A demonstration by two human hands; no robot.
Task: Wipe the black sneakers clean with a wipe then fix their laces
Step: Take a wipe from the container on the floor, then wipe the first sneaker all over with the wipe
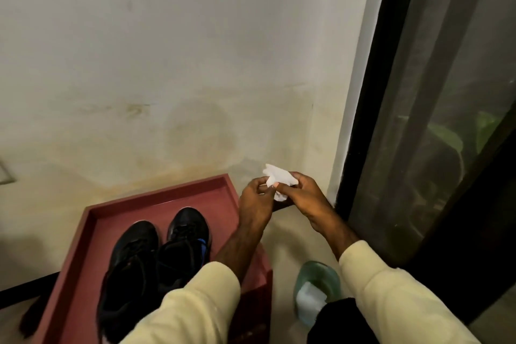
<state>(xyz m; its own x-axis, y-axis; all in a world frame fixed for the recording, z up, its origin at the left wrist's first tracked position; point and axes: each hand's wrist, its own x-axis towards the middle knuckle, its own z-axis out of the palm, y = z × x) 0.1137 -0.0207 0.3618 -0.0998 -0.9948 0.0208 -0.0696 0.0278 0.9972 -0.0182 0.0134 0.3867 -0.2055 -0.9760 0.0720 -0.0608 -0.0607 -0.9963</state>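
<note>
Crumpled white wipe (280, 180) between hands (282, 198)

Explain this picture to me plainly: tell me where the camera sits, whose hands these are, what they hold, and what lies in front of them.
There is no machine here. The single picture comes from a camera worn on a person's head, looking down at their own arms in pale sleeves. The left hand and right hand together hold a crumpled white wipe in the air near the wall. Below and to the left, two black sneakers sit side by side on a red tray-like stand. A greenish container lies on the floor.
</note>
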